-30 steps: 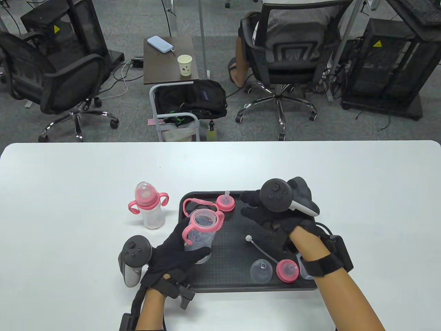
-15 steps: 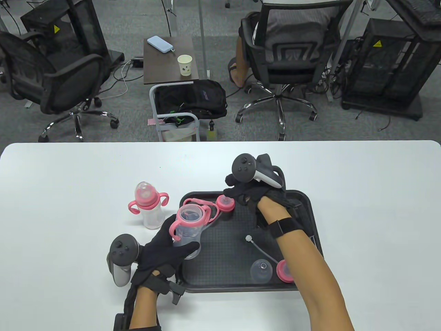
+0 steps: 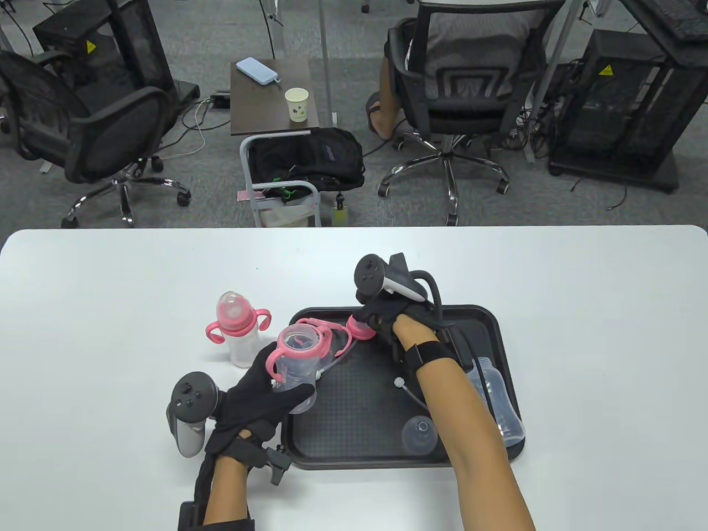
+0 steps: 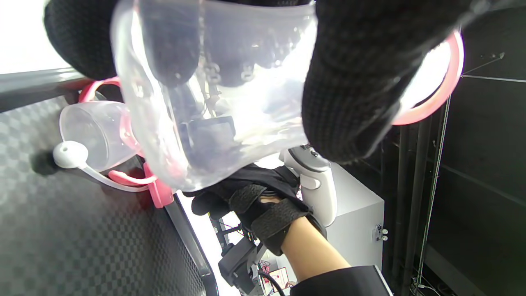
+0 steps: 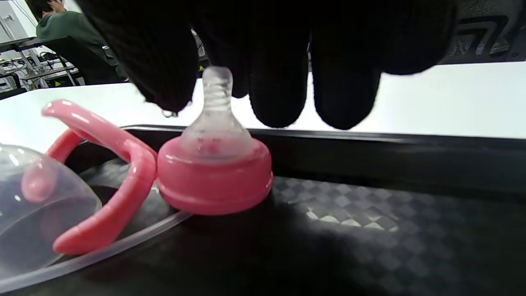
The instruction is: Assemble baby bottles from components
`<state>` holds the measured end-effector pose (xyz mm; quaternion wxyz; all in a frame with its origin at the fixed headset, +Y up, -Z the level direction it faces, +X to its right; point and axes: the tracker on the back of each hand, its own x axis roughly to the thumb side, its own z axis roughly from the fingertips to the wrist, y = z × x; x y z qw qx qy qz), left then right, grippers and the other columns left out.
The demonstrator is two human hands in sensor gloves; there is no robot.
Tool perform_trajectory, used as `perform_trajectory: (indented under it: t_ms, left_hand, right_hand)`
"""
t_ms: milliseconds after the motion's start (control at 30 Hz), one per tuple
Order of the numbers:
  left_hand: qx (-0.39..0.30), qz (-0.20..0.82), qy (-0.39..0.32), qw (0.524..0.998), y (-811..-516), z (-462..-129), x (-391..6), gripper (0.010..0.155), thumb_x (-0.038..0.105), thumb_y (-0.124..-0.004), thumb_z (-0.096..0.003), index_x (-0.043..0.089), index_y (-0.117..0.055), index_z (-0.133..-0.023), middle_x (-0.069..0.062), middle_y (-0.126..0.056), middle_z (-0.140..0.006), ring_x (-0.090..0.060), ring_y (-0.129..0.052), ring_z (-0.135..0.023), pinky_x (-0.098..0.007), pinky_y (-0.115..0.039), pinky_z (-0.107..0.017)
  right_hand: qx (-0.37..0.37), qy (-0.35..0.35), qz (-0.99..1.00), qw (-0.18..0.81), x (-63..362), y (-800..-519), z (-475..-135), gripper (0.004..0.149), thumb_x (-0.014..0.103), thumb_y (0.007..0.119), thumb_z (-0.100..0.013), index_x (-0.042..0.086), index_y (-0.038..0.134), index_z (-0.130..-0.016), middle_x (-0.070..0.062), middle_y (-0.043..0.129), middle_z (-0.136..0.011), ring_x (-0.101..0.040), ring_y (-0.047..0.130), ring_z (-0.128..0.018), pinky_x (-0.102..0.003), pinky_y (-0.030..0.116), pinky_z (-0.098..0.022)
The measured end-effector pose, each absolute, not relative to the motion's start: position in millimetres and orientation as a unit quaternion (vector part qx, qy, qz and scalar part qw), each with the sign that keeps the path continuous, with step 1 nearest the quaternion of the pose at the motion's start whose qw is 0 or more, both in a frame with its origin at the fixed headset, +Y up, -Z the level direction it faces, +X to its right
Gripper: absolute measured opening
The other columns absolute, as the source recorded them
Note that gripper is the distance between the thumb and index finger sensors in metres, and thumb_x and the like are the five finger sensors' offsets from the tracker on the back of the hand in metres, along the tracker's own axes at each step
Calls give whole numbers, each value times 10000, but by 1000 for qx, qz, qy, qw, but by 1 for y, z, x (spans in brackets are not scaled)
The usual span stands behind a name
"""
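While standing upright at the tray's (image 3: 500,337) far edge, the pink nipple collar (image 5: 213,174) carries a clear teat; the right hand (image 3: 387,315) hovers, grip released, fingertips (image 5: 275,102) around it. Left hand (image 3: 260,395) grasps a pink-handled clear bottle (image 3: 296,362) over the tray's left edge.

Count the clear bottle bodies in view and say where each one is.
3: assembled bottle standing on the table left of the tray; open bottle held in the left hand; bare bottle lying at the tray's right edge. The right forearm may hide more.

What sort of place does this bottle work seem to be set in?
Most likely an office or lab: office chairs on grey carpet, caged equipment racks, and a white table holding the tray.
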<state>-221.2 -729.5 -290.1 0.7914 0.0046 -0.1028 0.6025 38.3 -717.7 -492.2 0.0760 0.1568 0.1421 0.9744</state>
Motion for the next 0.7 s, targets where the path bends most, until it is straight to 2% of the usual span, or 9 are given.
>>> perform_trajectory:
  t_ms: [200, 700]
  left_hand:
    - [2, 598, -101, 795, -730, -290, -221, 951, 590, -1000, -407, 268, -509, -1155, -19, -696, -1131, -414, -793, -994, -578, -804, -608]
    - [-4, 588, -109, 802, -730, -290, -219, 950, 590, -998, -406, 261, -511, -1153, -26, -699, -1127, -416, -797, -989, -578, -807, -604]
  right_hand:
    - [166, 142, 974, 60, 38, -724, -490, 498, 379, 885, -515, 149, 796, -948, -142, 950, -795, -414, 956, -627, -580, 763, -494]
    - [189, 147, 971, 18, 60, -701, -458, 490, 373, 879, -513, 143, 800, -938, -117, 966, -776, -394, 971, -616, -565, 781, -487]
